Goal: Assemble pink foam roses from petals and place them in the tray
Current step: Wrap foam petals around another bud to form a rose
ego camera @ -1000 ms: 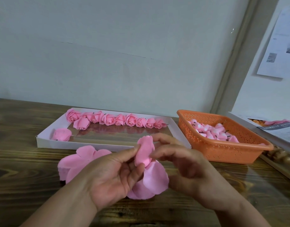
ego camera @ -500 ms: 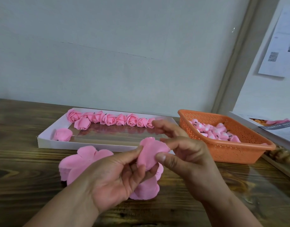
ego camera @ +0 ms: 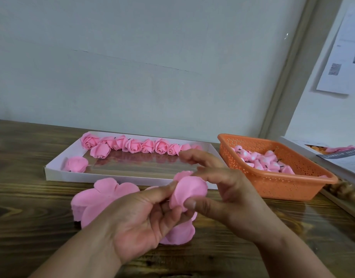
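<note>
My left hand (ego camera: 140,221) pinches the half-made rose (ego camera: 187,190) between thumb and curled fingers, just above the bench (ego camera: 32,197), while my right hand (ego camera: 230,195) curls round it from the other side, thumb pressing a petal against the bud (the index finger is lifted clear). More loose petals hang below my left fingers. A stack of petals (ego camera: 96,199) lies on the bench just beside my left hand. Behind it the white tray (ego camera: 58,173) holds a row of finished roses (ego camera: 132,145) along its far edge. The orange basket (ego camera: 283,183) of buds sits to the right.
</note>
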Available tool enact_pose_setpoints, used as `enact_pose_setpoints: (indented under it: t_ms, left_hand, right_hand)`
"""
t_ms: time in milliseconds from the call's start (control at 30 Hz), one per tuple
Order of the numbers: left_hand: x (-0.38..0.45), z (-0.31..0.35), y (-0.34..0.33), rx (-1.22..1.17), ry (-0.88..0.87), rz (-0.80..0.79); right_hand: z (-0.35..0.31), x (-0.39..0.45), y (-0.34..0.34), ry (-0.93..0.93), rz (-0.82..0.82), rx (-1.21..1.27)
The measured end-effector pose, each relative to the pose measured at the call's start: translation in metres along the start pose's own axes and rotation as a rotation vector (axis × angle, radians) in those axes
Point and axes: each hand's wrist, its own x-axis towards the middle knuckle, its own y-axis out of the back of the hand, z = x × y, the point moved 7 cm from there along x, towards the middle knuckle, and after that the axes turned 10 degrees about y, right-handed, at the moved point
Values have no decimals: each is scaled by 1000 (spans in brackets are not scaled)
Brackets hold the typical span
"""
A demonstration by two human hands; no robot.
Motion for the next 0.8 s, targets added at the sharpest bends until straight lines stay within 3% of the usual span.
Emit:
enact_pose_setpoints:
  t_ms: [400,800]
  left_hand:
    - [-3,4,2,84,-87,10]
    - [-8,12,-3,200,-227,-21]
  right_hand:
    - [1,2,1,-41,164,-46]
    - [4,1,3,-52,222,-25]
